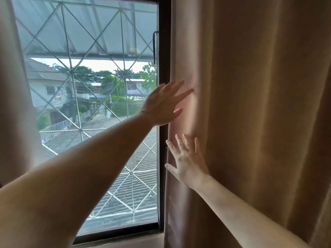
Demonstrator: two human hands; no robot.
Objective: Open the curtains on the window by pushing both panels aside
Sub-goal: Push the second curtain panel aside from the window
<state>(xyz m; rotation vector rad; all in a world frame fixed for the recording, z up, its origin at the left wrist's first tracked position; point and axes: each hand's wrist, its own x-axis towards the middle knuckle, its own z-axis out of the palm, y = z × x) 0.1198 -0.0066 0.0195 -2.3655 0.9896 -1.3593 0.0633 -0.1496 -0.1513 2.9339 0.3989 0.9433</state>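
Note:
The right curtain panel (250,104), tan-brown and folded, covers the right half of the view up to the dark window frame (163,51). My left hand (163,103) lies flat against its left edge, fingers spread, arm reaching across the window. My right hand (188,161) presses flat on the same edge lower down, fingers apart. Neither hand grips the cloth. The left curtain panel (16,104) hangs at the far left. Between the panels the window pane (93,86) shows, with a metal grille behind it.
The windowsill (125,242) runs along the bottom below the frame. A dark handle (154,47) hangs on the frame's right side. Outside are roofs, houses and trees.

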